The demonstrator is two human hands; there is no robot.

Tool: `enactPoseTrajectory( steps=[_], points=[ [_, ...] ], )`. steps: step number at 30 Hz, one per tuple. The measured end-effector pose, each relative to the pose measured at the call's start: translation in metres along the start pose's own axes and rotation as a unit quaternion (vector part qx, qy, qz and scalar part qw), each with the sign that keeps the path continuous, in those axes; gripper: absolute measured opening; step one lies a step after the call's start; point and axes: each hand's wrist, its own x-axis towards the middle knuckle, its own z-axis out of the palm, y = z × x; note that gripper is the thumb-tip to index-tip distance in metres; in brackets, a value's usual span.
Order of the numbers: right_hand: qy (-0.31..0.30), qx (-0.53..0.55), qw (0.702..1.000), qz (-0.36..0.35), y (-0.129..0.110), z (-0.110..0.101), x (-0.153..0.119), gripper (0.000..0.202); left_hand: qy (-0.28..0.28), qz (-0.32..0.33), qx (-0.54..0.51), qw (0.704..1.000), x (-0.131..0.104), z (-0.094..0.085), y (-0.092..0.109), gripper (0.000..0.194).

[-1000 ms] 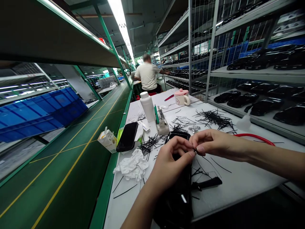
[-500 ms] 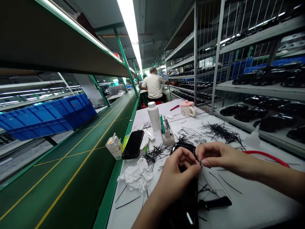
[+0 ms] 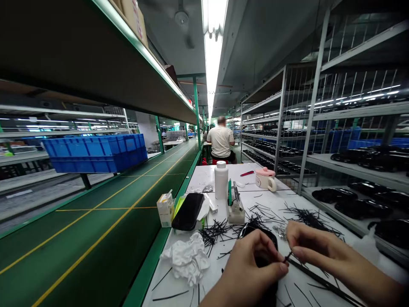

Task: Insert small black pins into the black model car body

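My left hand is closed in a pinch over a glossy black object at the lower middle. Between its thumb and fingers is one end of a short, thin black strip. My right hand, just to the right, pinches the strip's other end with thumb and forefinger. The fingertips of both hands almost meet. Piles of thin black strips lie beyond and beside the hands, with another heap at the right. My left hand hides much of the black object.
Left of the hands are crumpled tissue, a phone and a small carton. Beyond stand a white bottle, a tape dispenser and a lidded mug. A green conveyor runs left; a person sits ahead.
The view has levelled and tilted up, so the table appears lower. Both hands appear lower and farther right, with a small gap between them now showing the dark strip.
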Motion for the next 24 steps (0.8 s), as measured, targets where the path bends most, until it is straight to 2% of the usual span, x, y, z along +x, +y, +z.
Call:
enactPoseTrajectory(
  steps=[3,5,7,10,14,17,20,24],
  points=[
    [0.006,-0.021,1.0,0.009,0.0,-0.003,-0.004,0.028,0.017,0.002,0.14,0.99,0.0,-0.002,-0.002,0.015],
    [0.008,-0.029,1.0,0.01,0.001,-0.004,-0.005,0.029,0.012,0.008,0.199,0.98,-0.001,-0.004,-0.001,0.022],
    [0.001,-0.033,0.999,0.006,0.002,-0.003,-0.006,0.029,-0.009,0.025,0.17,0.985,-0.003,-0.004,0.001,0.029],
    [-0.011,-0.023,1.0,0.003,0.001,0.0,-0.007,0.028,-0.027,0.047,0.118,0.992,-0.004,-0.004,0.003,0.018],
    [-0.017,-0.005,1.0,0.0,0.001,0.002,-0.008,0.026,-0.03,0.038,0.229,0.972,-0.002,-0.005,0.0,0.013],
    [-0.007,-0.002,1.0,-0.001,0.002,0.001,-0.008,0.027,-0.02,0.043,0.301,0.952,-0.002,-0.007,-0.001,0.02],
    [0.005,-0.002,1.0,0.004,0.001,-0.001,-0.009,0.029,-0.033,0.06,0.314,0.947,-0.003,-0.008,0.0,0.025],
    [0.015,-0.003,1.0,0.005,0.001,-0.002,-0.012,0.029,-0.043,0.064,0.351,0.933,-0.002,-0.009,0.0,0.013]
  ],
)
